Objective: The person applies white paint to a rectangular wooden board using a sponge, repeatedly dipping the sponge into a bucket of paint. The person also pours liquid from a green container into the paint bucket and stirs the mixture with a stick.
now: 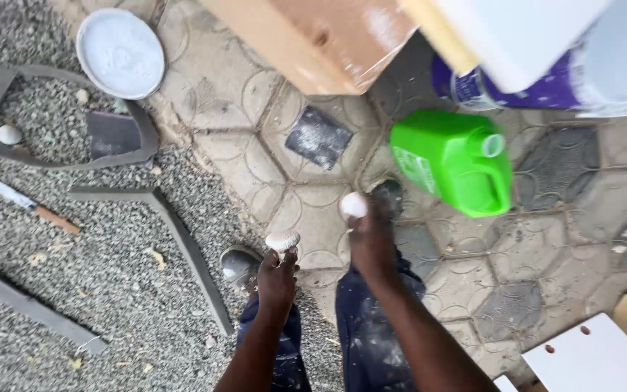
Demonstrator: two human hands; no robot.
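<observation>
Left hand (pixel 276 274) pinches a whitish pad-like lump (pixel 283 239); right hand (pixel 371 236) is closed on a white ball, possibly putty (pixel 353 205), lying up-right of it, apart.

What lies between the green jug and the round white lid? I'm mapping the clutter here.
In the head view, between the green jug and the white lid lies a dusty dark sandpaper sheet on bare paving.

A small white-dusted knob (pixel 282 240) sits upright at the left fingertips; a rounder white knob (pixel 353 205) sits just right, slightly farther.
</observation>
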